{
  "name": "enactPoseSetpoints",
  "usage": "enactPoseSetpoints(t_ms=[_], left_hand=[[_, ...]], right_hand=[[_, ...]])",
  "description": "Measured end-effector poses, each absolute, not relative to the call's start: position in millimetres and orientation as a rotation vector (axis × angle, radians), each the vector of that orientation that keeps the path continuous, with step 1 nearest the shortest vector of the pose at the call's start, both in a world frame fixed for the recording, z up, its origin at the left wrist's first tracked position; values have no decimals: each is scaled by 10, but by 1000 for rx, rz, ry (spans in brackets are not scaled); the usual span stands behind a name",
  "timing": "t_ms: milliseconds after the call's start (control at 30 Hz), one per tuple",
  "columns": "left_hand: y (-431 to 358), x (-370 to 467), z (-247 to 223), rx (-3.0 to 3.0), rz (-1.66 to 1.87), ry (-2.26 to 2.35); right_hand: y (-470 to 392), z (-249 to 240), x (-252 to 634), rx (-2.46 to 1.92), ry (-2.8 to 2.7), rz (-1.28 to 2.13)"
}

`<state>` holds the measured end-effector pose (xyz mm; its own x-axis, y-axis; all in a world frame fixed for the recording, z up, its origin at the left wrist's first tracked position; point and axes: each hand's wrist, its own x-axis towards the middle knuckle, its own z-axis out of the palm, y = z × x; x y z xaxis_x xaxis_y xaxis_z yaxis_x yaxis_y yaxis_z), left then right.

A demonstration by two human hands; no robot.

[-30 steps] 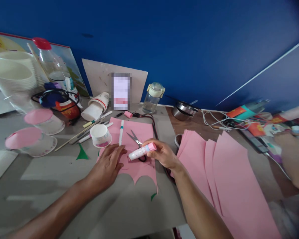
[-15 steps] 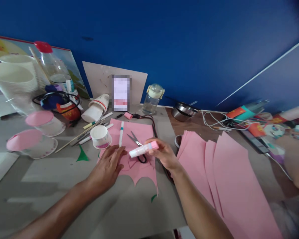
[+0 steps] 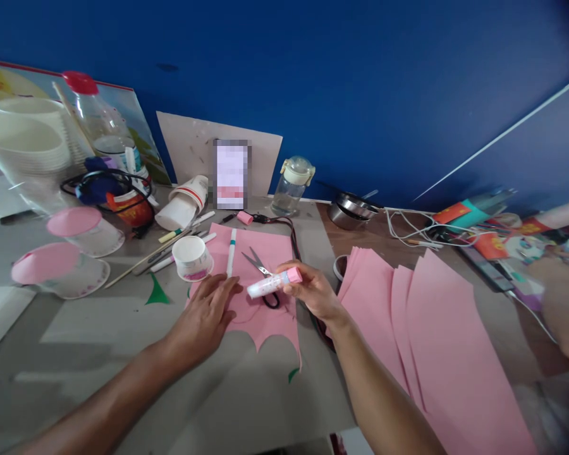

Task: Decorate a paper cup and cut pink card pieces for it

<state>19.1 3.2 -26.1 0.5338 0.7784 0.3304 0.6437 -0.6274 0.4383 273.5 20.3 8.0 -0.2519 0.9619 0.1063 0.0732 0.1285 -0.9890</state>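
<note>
My right hand (image 3: 313,292) grips a pink-and-white glue stick (image 3: 270,283), which lies slanted above the scissors (image 3: 262,265). Those scissors have black handles and rest partly spread on a pink paper sheet (image 3: 281,248) with a scalloped near edge. My left hand (image 3: 213,309) rests on that sheet's left side, its fingers stretched out. Just beyond those fingertips lies a white marker (image 3: 231,249) with a teal band. Beside it stands a small white paper cup (image 3: 193,258). A pink cap (image 3: 244,218) sits past the sheet.
Two cups with pink paper tops (image 3: 74,221) lie on the left, near green scraps (image 3: 157,291). Pink sheets (image 3: 446,328) are stacked on the right. A phone (image 3: 231,174), a jar (image 3: 291,186) and metal bowls (image 3: 351,212) line the wall. Another person's arm (image 3: 562,303) shows at far right.
The view has shifted very slightly. My hands and the glue stick hold nearly the same positions.
</note>
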Motion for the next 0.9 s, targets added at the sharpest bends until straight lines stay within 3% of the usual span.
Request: enactPoseSetpoints(t_ms=[233, 367, 500, 633, 900], left_hand=[[41, 204, -228, 2509, 732, 1166], [45, 199, -236, 2501, 719, 1164], [41, 197, -240, 2503, 736, 1170], [46, 197, -258, 2500, 743, 1155], [48, 192, -280, 2524, 768, 1149]], right_hand=[[199, 150, 2628, -1137, -1780, 1122], [186, 157, 2675, -1076, -1818, 1249], [201, 101, 2763, -953, -1378, 1421], [261, 106, 2797, -848, -890, 1297], [286, 183, 2748, -737, -605, 1341]])
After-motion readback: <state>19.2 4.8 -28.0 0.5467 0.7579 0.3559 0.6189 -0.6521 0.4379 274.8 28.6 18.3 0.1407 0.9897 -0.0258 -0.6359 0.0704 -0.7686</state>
